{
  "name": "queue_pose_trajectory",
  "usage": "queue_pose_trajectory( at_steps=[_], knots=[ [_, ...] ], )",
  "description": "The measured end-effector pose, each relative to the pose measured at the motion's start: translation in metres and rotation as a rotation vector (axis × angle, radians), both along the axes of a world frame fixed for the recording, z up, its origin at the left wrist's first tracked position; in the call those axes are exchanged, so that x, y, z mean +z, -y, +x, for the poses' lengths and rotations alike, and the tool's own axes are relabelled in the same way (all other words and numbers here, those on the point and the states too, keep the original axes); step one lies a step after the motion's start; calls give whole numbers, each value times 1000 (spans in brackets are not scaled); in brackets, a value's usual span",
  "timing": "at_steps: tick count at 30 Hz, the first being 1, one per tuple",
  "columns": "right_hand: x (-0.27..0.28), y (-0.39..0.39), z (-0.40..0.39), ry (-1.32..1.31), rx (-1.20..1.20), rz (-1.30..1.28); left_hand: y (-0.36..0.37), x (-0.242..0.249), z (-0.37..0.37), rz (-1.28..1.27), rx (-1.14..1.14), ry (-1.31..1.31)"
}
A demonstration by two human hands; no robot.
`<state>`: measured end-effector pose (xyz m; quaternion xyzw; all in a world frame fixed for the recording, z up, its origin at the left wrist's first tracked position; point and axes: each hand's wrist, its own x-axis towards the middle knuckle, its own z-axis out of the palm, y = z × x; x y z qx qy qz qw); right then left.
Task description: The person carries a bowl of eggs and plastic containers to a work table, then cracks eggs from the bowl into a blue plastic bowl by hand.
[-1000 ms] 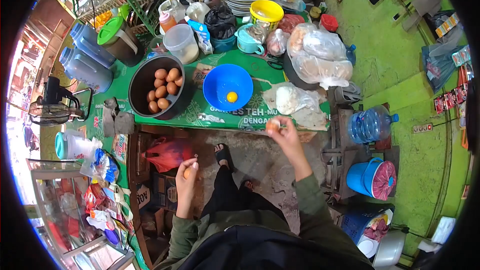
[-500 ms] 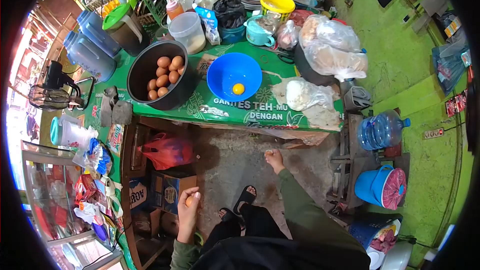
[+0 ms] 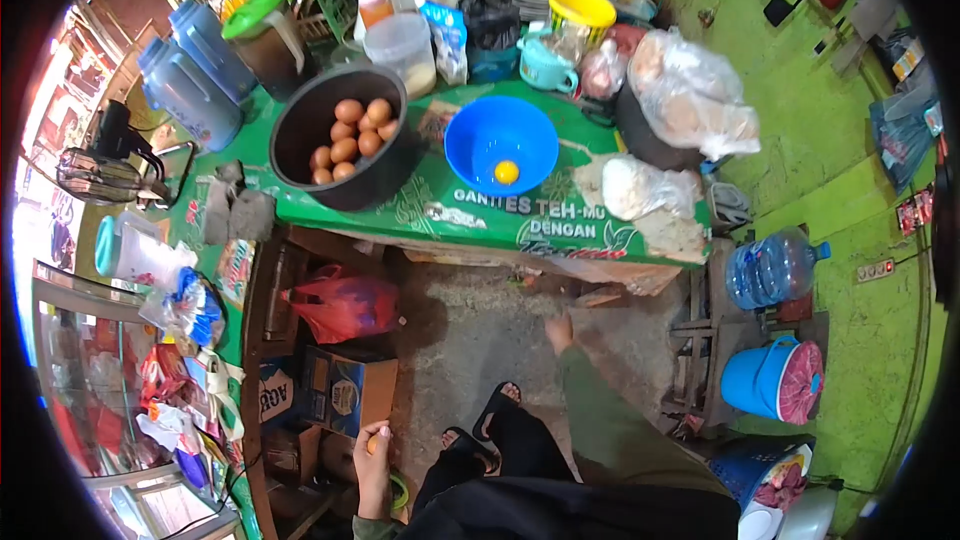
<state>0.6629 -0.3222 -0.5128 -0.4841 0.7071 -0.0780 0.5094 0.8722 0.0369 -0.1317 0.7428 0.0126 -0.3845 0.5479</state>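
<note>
Low at the left, my left hand (image 3: 373, 460) has its fingers wrapped round a brown egg (image 3: 374, 444). My right hand (image 3: 561, 332) is blurred over the floor, below the table's front edge; its fingers and anything in them cannot be made out. A blue bowl (image 3: 490, 130) on the green table (image 3: 450, 220) holds one yolk (image 3: 507, 172) with clear egg white around it. Left of the bowl, a dark pot (image 3: 290, 165) contains several brown eggs (image 3: 343, 149).
Plastic bags (image 3: 690, 100) and a white bag (image 3: 637, 187) lie on the table's right side. Jugs (image 3: 195, 90) stand at its left. A red bag (image 3: 345, 305) and cardboard boxes (image 3: 375, 392) are under the table. A water bottle (image 3: 770, 268) lies at the right.
The view has shifted, so the table things appear further right. My left hand sits lower, still round the egg. In my right hand, the small brownish thing seen earlier no longer shows clearly.
</note>
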Motion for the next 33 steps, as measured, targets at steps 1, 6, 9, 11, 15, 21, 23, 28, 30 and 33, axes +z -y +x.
queue_pose_trajectory(
  at_steps=[1, 6, 9, 11, 15, 21, 23, 28, 30, 33],
  knots=[
    [16, -27, -15, 96, 82, -133, 7, 12, 1, -14, 0, 7],
    [154, -76, -46, 467, -74, 258, 50, 71, 14, -221, 76, -108],
    [202, -79, -48, 431, 65, 285, 76, 108, 23, -226, 116, -153],
    [227, -71, -43, 472, 90, 253, 78, 112, 27, -272, 144, -118],
    [320, -24, 24, 598, 204, 58, 86, 116, 47, -398, 232, -161],
    [411, 52, 163, 804, 426, -421, 111, 120, 101, -504, 152, -205],
    [461, 69, 211, 650, 522, -565, 122, 126, 124, -517, 150, -222],
    [485, 106, 332, 533, 721, -1004, 166, 148, 191, -561, 101, -188],
    [486, 116, 359, 413, 742, -1159, 175, 152, 214, -583, 100, -180],
    [486, 127, 386, -85, 1073, -1405, 186, 157, 245, -609, 88, -173]
  ],
)
